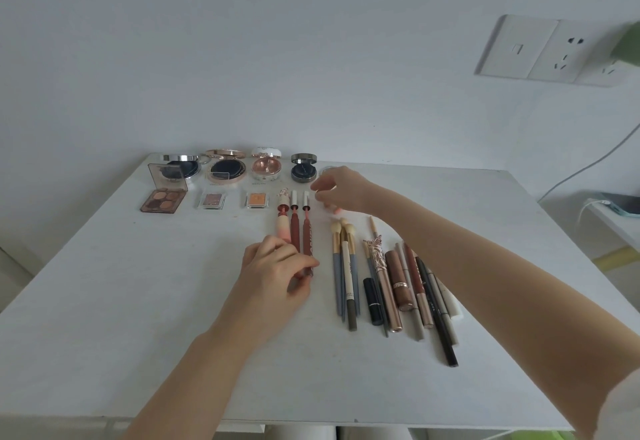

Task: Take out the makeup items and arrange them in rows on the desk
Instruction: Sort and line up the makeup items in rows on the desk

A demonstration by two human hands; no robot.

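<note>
On the white bench (104, 284), compacts and eyeshadow pans already stood in rows at the back. The left hand (277, 266) curled its grip around the near ends of three lip glosses (298, 228), squaring them side by side. The right hand (341, 187) reached past them with fingers loosely bent; whether it held anything could not be told. To do this well, the tube bottoms should be nudged level before tackling the loose pile of brushes and pencils (391, 284) just beside

The white desk (138, 301) carries open compacts (227, 169), eyeshadow palettes (162, 199), lip glosses (294, 228), brushes (343, 266) and pencils (433, 301).
</note>
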